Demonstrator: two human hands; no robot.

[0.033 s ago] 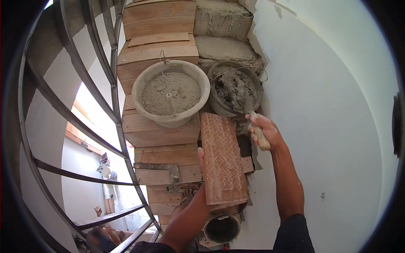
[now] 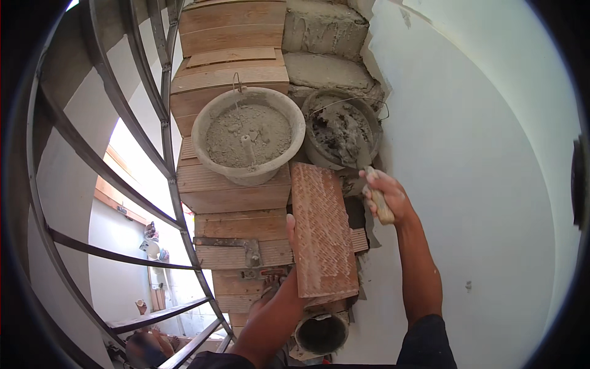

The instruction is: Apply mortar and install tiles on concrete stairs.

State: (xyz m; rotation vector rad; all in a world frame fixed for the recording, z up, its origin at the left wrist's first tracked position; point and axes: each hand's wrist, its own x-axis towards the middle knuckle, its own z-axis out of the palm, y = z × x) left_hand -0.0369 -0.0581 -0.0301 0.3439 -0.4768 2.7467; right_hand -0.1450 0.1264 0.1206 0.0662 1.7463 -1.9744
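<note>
My left hand [image 2: 291, 229] supports a terracotta tile [image 2: 325, 230] from its left side. The thumb lies along the edge, and the other fingers are hidden beneath. Its ribbed face is turned up, with a pale film over it. In my right hand [image 2: 393, 192] is a trowel by its pale handle [image 2: 384, 211], the fingers wrapped round it. Its mortar-coated blade [image 2: 364, 155] reaches into a dark bucket [image 2: 322, 158] of wet grey mortar [image 2: 347, 132], just beyond the tile's far end.
A wide basin [image 2: 201, 144] of dry grey mix stands left of the bucket, a handle [image 2: 247, 144] poking up. A metal square [image 2: 251, 251] lies on a tiled step; a cylindrical container [image 2: 321, 335] is near me. Metal railing [image 2: 174, 172] borders the left, a white wall [image 2: 473, 184] the right.
</note>
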